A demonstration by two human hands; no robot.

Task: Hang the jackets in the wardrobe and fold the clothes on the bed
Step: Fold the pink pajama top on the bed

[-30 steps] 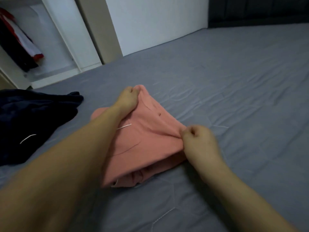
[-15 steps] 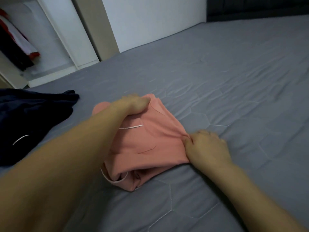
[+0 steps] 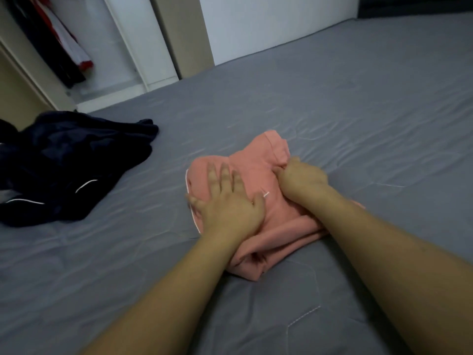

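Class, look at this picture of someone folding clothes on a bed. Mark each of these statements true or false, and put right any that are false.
1. The left hand lies flat with fingers spread on the pink garment. True.
2. The right hand rests on the bare sheet, away from any clothing. False: it grips the pink garment at its right edge.
3. A dark navy garment lies unfolded on the bed, to the left of the pink one. True.
4. The wardrobe holds no clothes. False: dark, red and white clothing hangs inside it.
5. The navy garment lies on top of the pink garment. False: they lie apart, with grey sheet between them.
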